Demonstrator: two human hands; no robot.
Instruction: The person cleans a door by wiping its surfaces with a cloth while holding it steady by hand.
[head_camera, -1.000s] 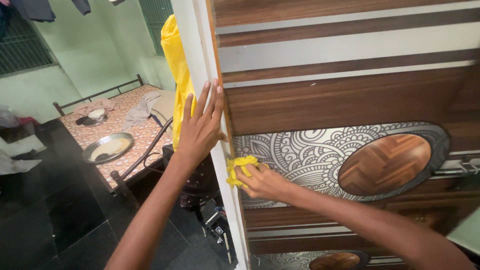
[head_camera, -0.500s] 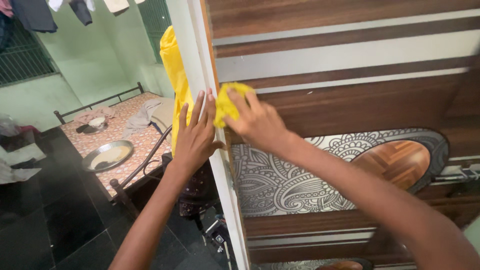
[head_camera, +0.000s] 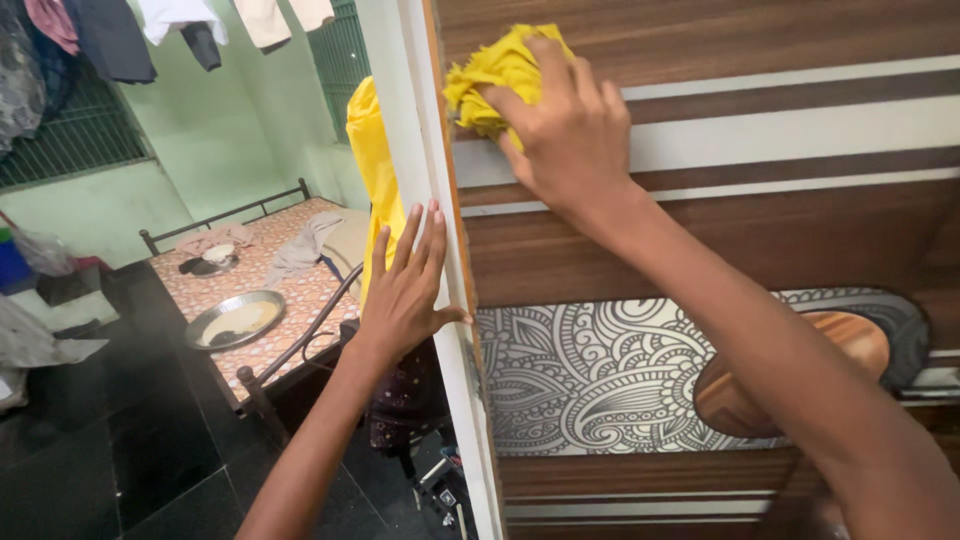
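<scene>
Head view: right hand clenches yellow cloth at door edge; left hand flat, released.

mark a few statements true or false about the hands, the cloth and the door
1. The right hand presses a yellow cloth on the door. True.
2. The left hand holds the cloth. False: it lies flat on the door's white edge.
3. The cloth is below the patterned panel. False: it is well above it.
4. A metal plate lies on the bed. True.
</scene>
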